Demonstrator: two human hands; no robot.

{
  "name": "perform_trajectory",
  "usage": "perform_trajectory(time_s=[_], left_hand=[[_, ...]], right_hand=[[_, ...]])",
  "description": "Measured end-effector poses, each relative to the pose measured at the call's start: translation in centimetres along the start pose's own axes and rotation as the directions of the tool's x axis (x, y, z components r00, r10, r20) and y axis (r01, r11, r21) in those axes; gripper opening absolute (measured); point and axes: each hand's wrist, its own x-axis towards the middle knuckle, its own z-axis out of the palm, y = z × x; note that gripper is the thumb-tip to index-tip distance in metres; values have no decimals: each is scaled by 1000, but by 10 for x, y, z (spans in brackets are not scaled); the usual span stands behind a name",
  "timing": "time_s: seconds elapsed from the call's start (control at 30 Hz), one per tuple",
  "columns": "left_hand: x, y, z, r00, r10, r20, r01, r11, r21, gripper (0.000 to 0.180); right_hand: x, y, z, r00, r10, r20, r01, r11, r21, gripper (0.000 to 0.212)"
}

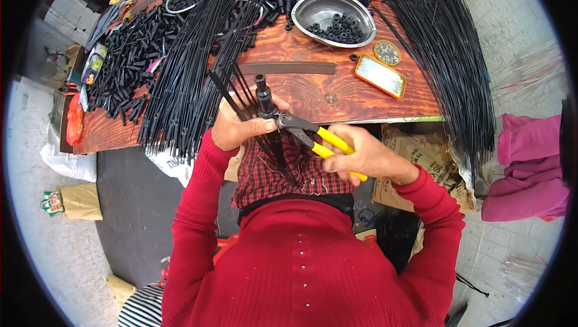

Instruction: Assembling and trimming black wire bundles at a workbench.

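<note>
My left hand (232,131) is closed around a black tubular fitting (264,95) and several thin black rods (242,92) that fan out from it. The fitting stands nearly upright above my lap, at the near edge of the table, with its open end up. In my right hand (373,153) is a pair of pliers (336,139) with yellow handles. Its dark jaws are against the side of the fitting, beside my left thumb. Whether the jaws grip a wire or a rod end there is too small to tell.
On the wooden table (385,105) lie long black rod bundles, one at left (186,80) and one at right (460,56). Between them are a metal bowl (299,20) of small black parts, an orange-rimmed tin (379,76), a round tin (386,53) and a flat brown strip (289,68).
</note>
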Motion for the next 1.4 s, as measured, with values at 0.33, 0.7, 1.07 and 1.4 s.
perform_trajectory(time_s=[0.33, 0.7, 1.07, 1.4], left_hand=[[0, -6, -1, 999, 8, -45, -9, 1000, -11, 48], [5, -2, 0, 999, -47, -28, 45, 998, -50, 45], [5, -7, 0, 999, 27, 47, -25, 999, -45, 43], [11, -17, -14, 989, 117, 87, -128, 981, 143, 39]], right_hand=[[-19, -19, 2, 992, 128, -15, -126, 986, 110, 65], [-12, -8, 7, 764, -607, -219, 233, 576, -784, 45], [23, 72, -11, 746, -141, 651, -542, 441, 716, 91], [2, 10, -16, 826, -520, -217, 272, 706, -654, 57]])
